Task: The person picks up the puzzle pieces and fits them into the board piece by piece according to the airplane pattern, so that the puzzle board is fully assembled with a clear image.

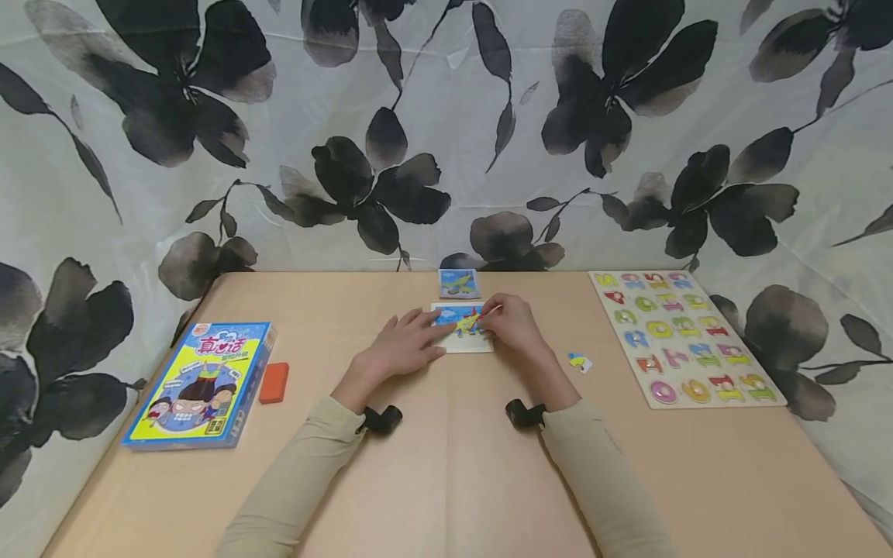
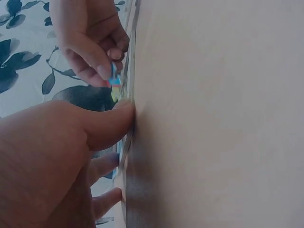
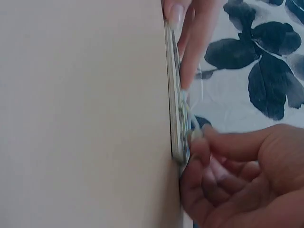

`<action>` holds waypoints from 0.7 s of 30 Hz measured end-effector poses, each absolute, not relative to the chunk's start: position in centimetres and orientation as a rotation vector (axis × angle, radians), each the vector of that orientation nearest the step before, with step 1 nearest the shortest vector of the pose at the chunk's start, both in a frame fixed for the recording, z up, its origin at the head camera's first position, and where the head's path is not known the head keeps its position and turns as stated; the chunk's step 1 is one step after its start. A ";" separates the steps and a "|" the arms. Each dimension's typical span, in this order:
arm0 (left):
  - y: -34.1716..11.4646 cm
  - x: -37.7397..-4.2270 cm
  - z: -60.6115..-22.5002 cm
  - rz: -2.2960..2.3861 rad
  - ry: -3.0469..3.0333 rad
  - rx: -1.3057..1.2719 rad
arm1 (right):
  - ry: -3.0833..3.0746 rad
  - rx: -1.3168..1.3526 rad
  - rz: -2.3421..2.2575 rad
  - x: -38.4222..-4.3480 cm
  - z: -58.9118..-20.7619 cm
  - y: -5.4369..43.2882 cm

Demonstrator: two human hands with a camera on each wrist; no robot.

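A small jigsaw puzzle point(image 1: 470, 346) lies in a pale frame at the middle of the table, showing a yellow shape on blue. My left hand point(image 1: 405, 341) rests on its left side with fingers extended; in the left wrist view the thumb point(image 2: 124, 111) touches the frame's near edge. At the puzzle's right side my right hand point(image 1: 515, 325) pinches a puzzle piece point(image 2: 113, 76) between thumb and fingers, tilted up against the board. Just behind stands or lies a matching picture point(image 1: 458, 284). A loose puzzle piece point(image 1: 580, 362) lies right of my right wrist.
On the left are a blue and yellow box point(image 1: 198, 387) and an orange-red block point(image 1: 274, 383). A sheet of colourful printed figures point(image 1: 687, 341) lies on the right. A flower-print cloth point(image 1: 446, 116) hangs behind the table point(image 1: 446, 480).
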State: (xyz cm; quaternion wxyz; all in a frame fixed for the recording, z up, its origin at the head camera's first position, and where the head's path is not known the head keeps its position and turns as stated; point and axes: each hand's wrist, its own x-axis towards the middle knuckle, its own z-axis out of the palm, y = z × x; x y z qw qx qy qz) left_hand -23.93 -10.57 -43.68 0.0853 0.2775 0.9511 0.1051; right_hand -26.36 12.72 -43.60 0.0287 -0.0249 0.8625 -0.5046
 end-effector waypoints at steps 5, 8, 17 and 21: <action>-10.6 -24.0 -43.7 0.310 2.830 0.831 | 2.806 -0.026 -1.413 -26.6 -43.8 11.8; -10.6 -23.9 -43.6 0.318 2.828 0.828 | 2.868 -0.015 -1.338 -26.6 -43.6 11.4; -10.7 -24.1 -43.8 0.317 2.833 0.826 | 2.896 0.012 -1.230 -26.9 -43.6 10.9; -10.5 -24.1 -43.8 0.303 2.833 0.819 | 2.878 0.014 -1.211 -27.0 -43.6 11.1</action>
